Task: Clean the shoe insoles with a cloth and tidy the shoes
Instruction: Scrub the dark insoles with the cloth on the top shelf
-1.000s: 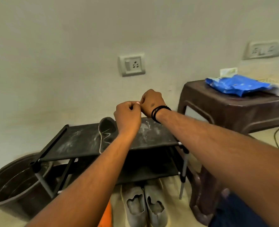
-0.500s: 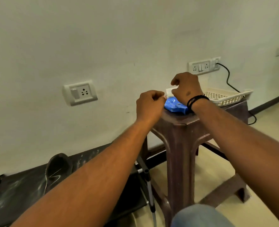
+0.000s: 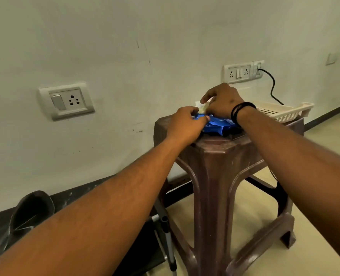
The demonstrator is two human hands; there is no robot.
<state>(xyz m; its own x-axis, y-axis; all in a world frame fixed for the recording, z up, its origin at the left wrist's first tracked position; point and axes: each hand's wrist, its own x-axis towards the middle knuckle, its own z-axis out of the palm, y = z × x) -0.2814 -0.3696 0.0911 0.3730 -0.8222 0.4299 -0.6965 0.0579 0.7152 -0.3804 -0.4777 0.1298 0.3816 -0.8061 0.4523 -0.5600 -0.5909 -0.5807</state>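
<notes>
While both hands work at the crinkly blue plastic wipe packet (image 3: 217,125) on the brown plastic stool (image 3: 221,154), the step looks like fetching 1 cleaning cloth. Left hand (image 3: 186,126) curls onto the packet's near edge, pinning it; right hand (image 3: 223,102), fingers loosely spread, touches a pale sheet (image 3: 202,106) just beyond. Next: pull 1 free. A dark shoe (image 3: 32,210) lies below the left forearm.

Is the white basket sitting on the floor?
No, the white basket sits on top of the brown stool, behind the blue packet.
</notes>
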